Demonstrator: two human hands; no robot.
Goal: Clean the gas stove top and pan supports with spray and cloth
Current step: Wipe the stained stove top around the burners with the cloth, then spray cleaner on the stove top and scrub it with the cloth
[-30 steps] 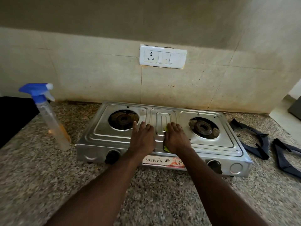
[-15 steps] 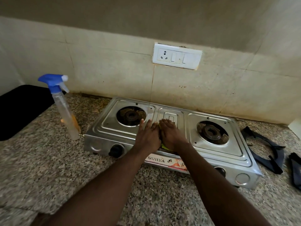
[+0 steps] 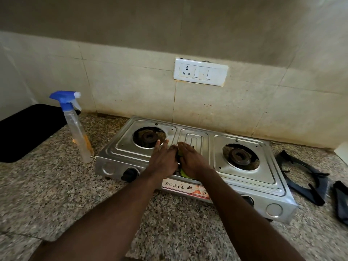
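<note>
Change: since a second ago both hands have come together at the centre of the frame; before, they were a little apart on the steel.
Left hand (image 3: 163,161): flat, fingers spread, pressed on the gas stove (image 3: 250,182) just below the left burner (image 3: 149,136); it touches the right hand.
Right hand (image 3: 190,160): flat, fingers together, pressing the yellow-green cloth (image 3: 183,173) on the middle panel; only an edge of the cloth shows.
Meaning: I judge that wiping of the top is going on, now at the middle strip, moving toward the left burner.
Spray bottle (image 3: 75,123): upright on the granite counter (image 3: 56,194), left of the frame, just beside the stove corner, not in use.
Pan supports (image 3: 305,178): taken off, lying at the right edge of the frame, apart from the hands; probably not yet cleaned.
Right burner (image 3: 241,156): the steel around it probably needs wiping later.
</note>
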